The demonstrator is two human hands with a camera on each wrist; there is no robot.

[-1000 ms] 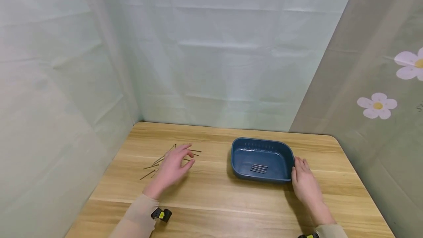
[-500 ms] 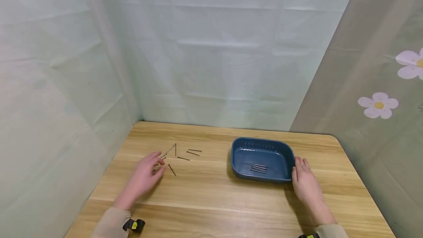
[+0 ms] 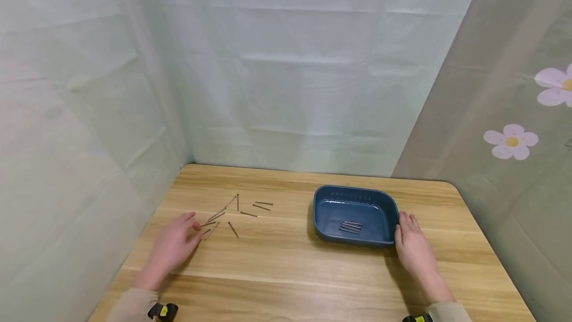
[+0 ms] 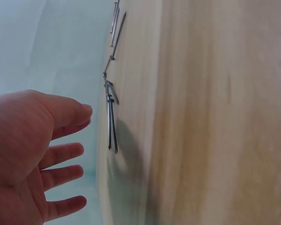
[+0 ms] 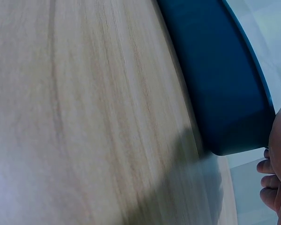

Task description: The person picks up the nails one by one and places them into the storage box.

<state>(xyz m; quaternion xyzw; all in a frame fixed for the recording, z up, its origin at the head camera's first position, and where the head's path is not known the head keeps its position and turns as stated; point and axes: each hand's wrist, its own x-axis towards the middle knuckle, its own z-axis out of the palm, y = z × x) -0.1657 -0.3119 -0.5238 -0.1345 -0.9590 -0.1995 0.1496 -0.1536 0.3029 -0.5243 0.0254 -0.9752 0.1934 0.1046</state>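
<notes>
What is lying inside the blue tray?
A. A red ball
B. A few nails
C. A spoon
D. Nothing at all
B: a few thin nails lie side by side on the floor of the blue tray, while more of them lie scattered on the table near the left hand.

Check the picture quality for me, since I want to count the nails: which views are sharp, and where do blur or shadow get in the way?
Head view: evenly lit and sharp, the loose nails thin but distinct, the tray casting a soft shadow. Left wrist view: soft, the nails overlapping near the left hand, a dark shadow beside them. Right wrist view: blurred wood grain, shadow under the tray by the right hand, no nails visible.
</notes>
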